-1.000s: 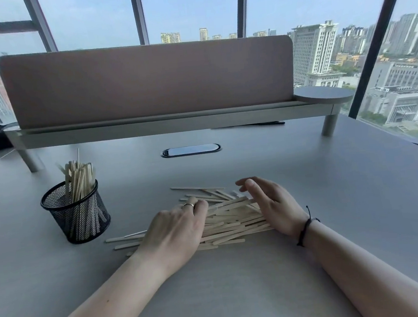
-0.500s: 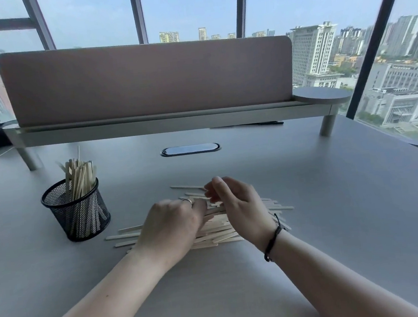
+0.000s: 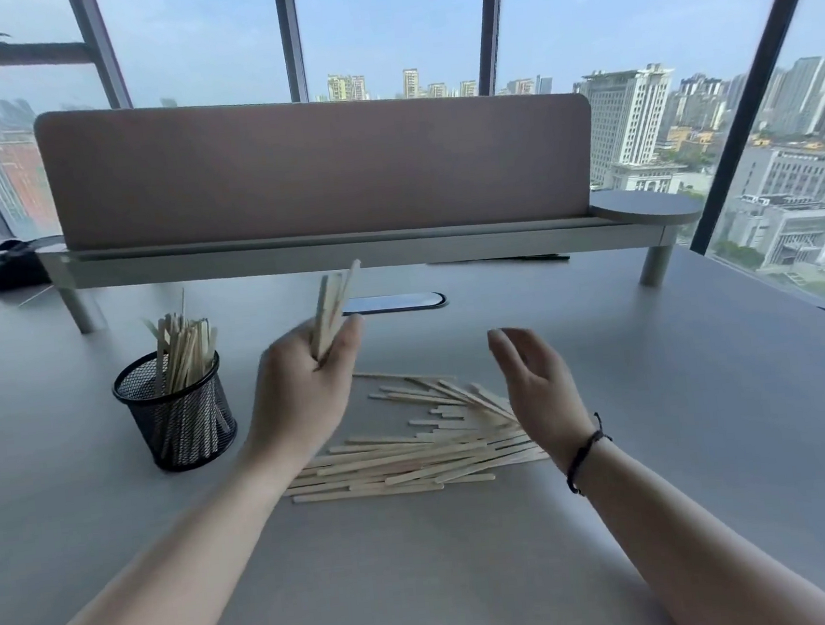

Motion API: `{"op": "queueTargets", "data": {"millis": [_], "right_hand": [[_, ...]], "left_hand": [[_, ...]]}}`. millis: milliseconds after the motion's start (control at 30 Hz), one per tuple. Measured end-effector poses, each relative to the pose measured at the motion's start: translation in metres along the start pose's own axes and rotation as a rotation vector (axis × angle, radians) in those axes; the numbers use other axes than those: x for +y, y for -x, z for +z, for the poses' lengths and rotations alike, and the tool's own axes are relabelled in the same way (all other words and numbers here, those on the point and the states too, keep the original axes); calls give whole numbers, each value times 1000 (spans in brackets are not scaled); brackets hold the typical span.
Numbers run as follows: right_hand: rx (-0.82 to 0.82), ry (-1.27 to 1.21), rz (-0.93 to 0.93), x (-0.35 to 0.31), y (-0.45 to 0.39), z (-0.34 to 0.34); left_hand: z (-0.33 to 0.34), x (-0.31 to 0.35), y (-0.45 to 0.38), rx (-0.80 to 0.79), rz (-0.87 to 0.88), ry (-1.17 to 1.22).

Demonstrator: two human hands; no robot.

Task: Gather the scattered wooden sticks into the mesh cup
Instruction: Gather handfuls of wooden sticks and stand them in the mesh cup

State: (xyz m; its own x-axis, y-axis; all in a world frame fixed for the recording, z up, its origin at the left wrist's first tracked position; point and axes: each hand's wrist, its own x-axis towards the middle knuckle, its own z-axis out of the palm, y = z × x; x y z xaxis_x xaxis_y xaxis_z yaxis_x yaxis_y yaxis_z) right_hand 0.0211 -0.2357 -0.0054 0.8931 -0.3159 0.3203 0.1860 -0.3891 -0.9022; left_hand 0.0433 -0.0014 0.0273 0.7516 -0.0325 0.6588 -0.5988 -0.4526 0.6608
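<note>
Wooden sticks, small bundle: gripped in left hand, fingers curled round the lower ends, upper ends fanning up and tilted slightly right. Hand raised off the desk, just right of the mesh cup and about level with its rim. Some motion blur on hand and bundle; count of sticks not readable.

Right hand: raised, palm turned inward, fingers loosely extended, holding nothing. Well right of the mesh cup, above the right end of the loose pile. Dark cord bracelet on that wrist.

Loose pile of sticks: flat on the desk, to the right of the mesh cup and a bit nearer the camera, between the two forearms. Most lie roughly parallel, left to right; a few at the far edge angle across. Not touching the cup.

Mesh cup: black wire mesh, round, upright on the desk. Holds a good number of sticks standing on end, leaning against each other, tops well above the rim; lower parts visible through the mesh.

Behind the cup: oval cable grommet set in the desk, farther back and right. Beyond that, a raised shelf on legs carrying a brownish divider panel. Windows behind, city buildings outside
</note>
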Motion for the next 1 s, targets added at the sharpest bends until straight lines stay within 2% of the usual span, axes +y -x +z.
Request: {"op": "queueTargets", "data": {"millis": [100, 200, 400, 633, 1000], "right_hand": [[-175, 523, 62, 14, -3, 1], [-300, 751, 55, 13, 6, 9], [-440, 857, -56, 1, 20, 17], [-576, 872, -246, 6, 27, 9], [-471, 842, -312, 13, 16, 20]], "left_hand": [[2, -3, 0, -10, -253, 460], [5, -15, 13, -63, -302, 499], [7, -26, 22, -49, -291, 461], [13, -28, 33, -77, -295, 385], [15, -19, 31, -15, -356, 475]]}}
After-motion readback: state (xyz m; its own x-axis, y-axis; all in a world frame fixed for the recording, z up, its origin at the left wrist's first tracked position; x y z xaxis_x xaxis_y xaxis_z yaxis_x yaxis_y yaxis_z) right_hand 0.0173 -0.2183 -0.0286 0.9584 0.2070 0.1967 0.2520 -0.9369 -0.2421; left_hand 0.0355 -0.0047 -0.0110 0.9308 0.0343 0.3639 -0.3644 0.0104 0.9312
